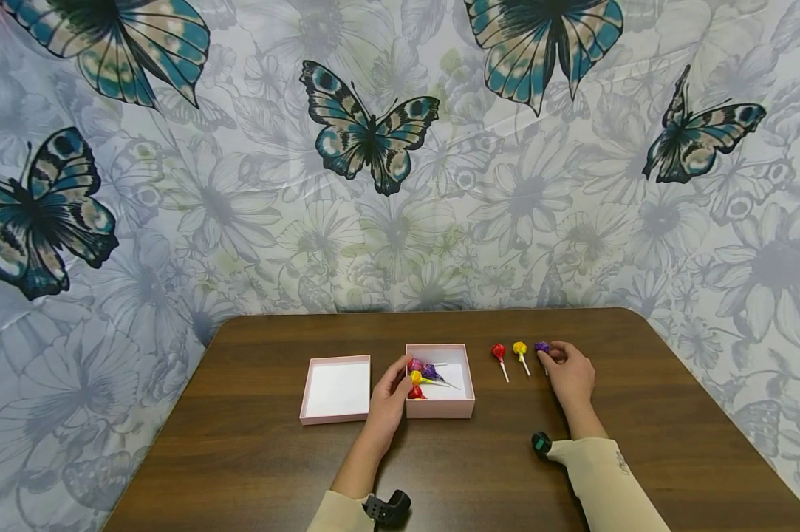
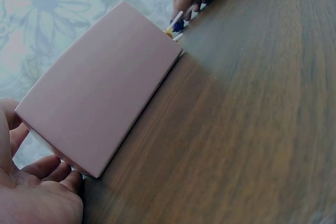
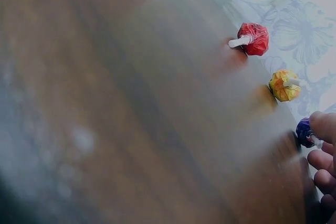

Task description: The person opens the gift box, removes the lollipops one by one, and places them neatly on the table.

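Note:
My left hand (image 1: 388,399) grips the left side of an open pink box (image 1: 469,408), which has a white inside. Its fingers also lie along the box's side in the left wrist view. Inside the box, near that hand, lie several wrapped lollipops, among them a yellow lollipop (image 1: 416,377) and a red lollipop (image 1: 416,393). To the right of the box, my right hand (image 1: 575,377) pinches a purple lollipop (image 3: 304,132) at the table. Left of it, in a row, lie a yellow lollipop (image 1: 520,348) and a red lollipop (image 1: 498,351), both with white sticks toward me.
A pink-edged lid (image 1: 336,389), white inside, lies left of the box on the brown wooden table (image 1: 466,480). Behind the table's far edge hangs a butterfly-patterned cloth (image 1: 400,236).

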### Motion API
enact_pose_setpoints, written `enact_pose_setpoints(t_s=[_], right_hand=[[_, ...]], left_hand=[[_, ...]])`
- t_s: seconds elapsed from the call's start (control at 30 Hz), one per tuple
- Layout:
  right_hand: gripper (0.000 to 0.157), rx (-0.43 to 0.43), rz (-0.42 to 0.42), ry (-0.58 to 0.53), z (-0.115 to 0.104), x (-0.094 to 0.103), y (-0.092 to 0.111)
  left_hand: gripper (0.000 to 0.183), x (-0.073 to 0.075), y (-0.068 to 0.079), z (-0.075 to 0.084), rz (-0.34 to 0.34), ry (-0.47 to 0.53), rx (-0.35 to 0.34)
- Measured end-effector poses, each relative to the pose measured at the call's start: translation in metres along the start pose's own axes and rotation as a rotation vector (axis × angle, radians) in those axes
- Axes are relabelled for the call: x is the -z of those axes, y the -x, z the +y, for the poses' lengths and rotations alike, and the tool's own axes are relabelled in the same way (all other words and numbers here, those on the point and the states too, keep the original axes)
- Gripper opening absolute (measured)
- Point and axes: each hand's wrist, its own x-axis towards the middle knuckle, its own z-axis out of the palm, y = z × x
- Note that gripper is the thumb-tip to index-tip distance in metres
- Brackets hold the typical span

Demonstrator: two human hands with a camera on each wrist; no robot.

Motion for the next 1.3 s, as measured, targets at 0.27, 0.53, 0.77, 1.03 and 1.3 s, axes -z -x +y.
enact_pose_setpoints(t_s=[0.27, 0.53, 0.77, 1.03, 1.3], right_hand=[[0.035, -0.002, -0.014, -0.027, 0.0, 0.005, 0.001], [0.038, -0.027, -0.026, -0.061, -0.005, 0.011, 0.004], [0.034, 0.008, -0.001, -0.107, -0.015, 0.013, 0.006], [0.03, 0.055, 0.012, -0.183, -0.047, 0.017, 0.012], [0.028, 0.126, -0.016, -0.267, -0.08, 0.012, 0.02]], left_hand=[[0.042, -0.001, 0.0, 0.001, 0.008, 0.009, -0.002], [0.043, 0.0, 0.0, 0.0, 0.005, -0.01, 0.004], [0.042, 0.0, -0.001, -0.001, 0.001, 0.016, -0.021], [0.042, 0.0, -0.003, -0.002, -0.01, 0.006, -0.022], [0.041, 0.001, -0.002, -0.002, -0.004, 0.013, -0.014]])
